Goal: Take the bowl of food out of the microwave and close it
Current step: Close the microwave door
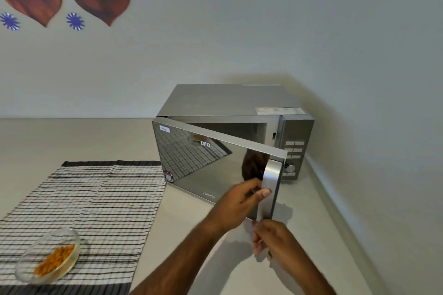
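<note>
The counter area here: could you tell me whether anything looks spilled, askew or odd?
Nothing stands out. The glass bowl of orange food sits upright on the striped mat, no spill visible; the microwave door is merely part open.

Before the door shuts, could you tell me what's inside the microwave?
The visible upper cavity of the microwave looks bare; the half-open door hides the floor.

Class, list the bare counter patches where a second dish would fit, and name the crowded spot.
Free: grey counter between striped placemat and wall; counter right of the silver microwave door. Crowded: beside the door handle, where left hand and right hand work.
</note>
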Action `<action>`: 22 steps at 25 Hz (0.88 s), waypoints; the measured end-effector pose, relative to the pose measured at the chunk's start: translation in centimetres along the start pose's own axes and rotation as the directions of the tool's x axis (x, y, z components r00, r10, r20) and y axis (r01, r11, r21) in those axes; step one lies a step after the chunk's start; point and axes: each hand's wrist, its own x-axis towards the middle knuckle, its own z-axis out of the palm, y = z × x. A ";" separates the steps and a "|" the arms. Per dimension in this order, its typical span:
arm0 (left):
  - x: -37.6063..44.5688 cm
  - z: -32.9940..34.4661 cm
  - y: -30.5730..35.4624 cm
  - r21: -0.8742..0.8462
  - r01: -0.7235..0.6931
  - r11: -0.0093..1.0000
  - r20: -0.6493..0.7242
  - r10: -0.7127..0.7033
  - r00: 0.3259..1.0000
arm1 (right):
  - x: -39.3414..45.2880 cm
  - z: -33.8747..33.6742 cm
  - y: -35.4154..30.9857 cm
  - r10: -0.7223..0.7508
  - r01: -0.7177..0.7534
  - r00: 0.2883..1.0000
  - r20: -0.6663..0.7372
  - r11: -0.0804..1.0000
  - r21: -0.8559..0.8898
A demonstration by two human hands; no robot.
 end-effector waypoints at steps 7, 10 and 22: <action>5.6 1.9 0.6 0.106 0.072 0.992 -0.055 -0.066 0.996 | 3.1 -4.8 0.4 -0.081 0.067 0.968 -0.237 0.996 -0.067; 7.5 2.2 0.8 0.132 0.095 0.987 -0.076 -0.086 0.993 | 5.3 -5.5 -0.4 -0.069 0.070 0.976 -0.208 0.998 -0.004; 13.3 2.6 1.0 0.167 0.140 0.976 -0.163 -0.112 0.980 | 11.9 -6.8 -2.2 0.051 -0.026 0.975 -0.216 0.993 0.114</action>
